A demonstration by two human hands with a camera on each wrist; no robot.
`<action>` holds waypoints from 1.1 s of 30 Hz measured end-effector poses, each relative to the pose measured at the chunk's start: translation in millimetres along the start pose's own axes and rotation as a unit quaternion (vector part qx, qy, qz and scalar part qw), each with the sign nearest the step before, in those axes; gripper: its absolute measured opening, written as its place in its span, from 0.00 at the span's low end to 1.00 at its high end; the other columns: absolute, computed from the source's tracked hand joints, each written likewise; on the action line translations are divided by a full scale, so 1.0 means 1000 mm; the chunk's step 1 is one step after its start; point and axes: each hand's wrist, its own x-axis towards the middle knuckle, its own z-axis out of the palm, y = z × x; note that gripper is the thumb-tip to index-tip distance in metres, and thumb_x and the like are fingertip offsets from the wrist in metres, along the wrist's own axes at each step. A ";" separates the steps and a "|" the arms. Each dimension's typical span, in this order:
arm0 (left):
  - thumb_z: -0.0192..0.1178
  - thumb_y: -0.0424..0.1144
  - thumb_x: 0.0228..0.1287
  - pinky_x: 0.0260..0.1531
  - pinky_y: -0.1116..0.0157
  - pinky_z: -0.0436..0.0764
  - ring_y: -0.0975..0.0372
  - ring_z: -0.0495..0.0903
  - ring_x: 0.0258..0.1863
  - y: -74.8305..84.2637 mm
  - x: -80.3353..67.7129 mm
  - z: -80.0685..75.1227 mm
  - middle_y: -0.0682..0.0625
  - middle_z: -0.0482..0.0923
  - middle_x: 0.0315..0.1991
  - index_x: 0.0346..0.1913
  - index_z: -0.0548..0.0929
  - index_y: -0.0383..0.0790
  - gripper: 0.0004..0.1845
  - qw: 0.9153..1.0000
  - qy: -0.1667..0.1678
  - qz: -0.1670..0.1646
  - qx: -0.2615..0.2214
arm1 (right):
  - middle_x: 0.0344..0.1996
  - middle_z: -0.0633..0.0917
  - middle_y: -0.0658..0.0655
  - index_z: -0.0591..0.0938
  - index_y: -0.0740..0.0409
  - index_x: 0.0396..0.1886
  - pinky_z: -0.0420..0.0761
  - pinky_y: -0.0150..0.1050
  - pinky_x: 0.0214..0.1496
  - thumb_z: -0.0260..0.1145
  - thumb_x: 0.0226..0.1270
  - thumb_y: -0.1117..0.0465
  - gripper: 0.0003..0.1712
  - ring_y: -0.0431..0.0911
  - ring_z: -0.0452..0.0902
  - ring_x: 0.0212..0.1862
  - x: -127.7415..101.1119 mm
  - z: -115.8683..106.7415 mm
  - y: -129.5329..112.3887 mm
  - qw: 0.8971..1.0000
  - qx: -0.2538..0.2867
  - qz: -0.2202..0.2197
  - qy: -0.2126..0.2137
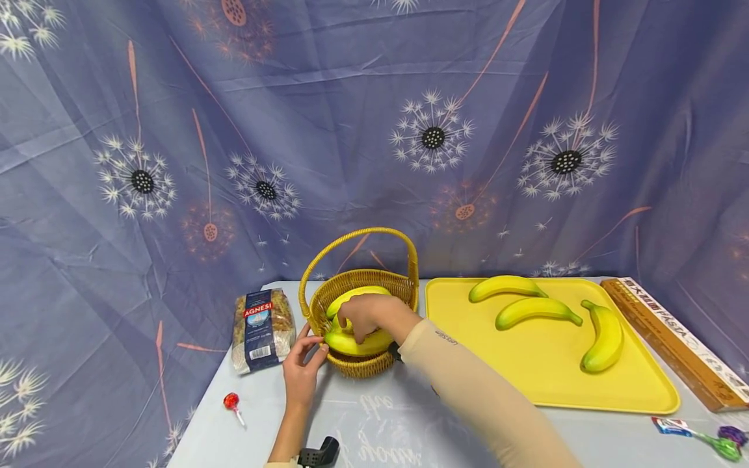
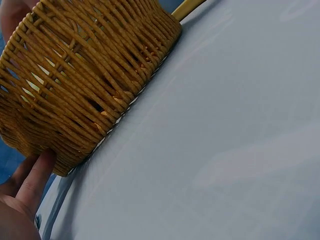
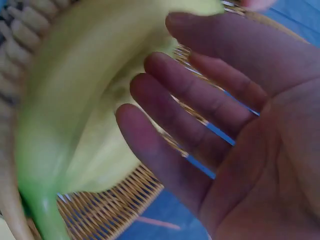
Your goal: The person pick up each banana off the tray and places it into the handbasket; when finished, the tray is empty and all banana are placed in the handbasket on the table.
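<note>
Three bananas (image 1: 538,312) lay on the tray (image 1: 450,302) right of the basket (image 1: 358,369), others (image 1: 358,348) inside it. The right hand (image 1: 374,313), relaxed over these, seemingly gripped nothing; the left hand (image 1: 301,370), fingers straight, touched the basket. Loading appeared under way; withdrawing rightward looked due next.

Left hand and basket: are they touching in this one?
Touching: the left wrist view shows the left hand with a fingertip against the woven outer wall of the basket.
</note>
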 end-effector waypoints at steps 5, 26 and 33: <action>0.64 0.26 0.60 0.55 0.40 0.69 0.44 0.75 0.56 -0.001 0.001 -0.001 0.41 0.68 0.65 0.42 0.80 0.22 0.10 1.000 -0.003 0.001 -0.004 | 0.33 0.81 0.42 0.85 0.44 0.37 0.76 0.35 0.30 0.79 0.48 0.58 0.15 0.39 0.74 0.32 0.008 0.008 -0.004 0.999 -0.006 0.027 -0.023; 0.63 0.26 0.60 0.56 0.39 0.68 0.42 0.74 0.56 -0.003 0.001 0.000 0.41 0.68 0.65 0.42 0.79 0.22 0.10 1.000 -0.010 0.007 -0.006 | 0.20 0.77 0.43 0.86 0.49 0.25 0.72 0.33 0.28 0.77 0.52 0.53 0.08 0.40 0.67 0.24 0.017 0.015 0.002 0.998 -0.016 0.026 -0.046; 0.63 0.26 0.61 0.58 0.39 0.67 0.43 0.74 0.57 0.000 -0.001 0.000 0.40 0.68 0.65 0.43 0.79 0.20 0.10 1.000 -0.004 0.014 -0.003 | 0.40 0.82 0.39 0.86 0.41 0.45 0.79 0.34 0.43 0.75 0.55 0.52 0.16 0.36 0.77 0.42 0.003 0.011 0.024 0.998 0.055 -0.028 -0.004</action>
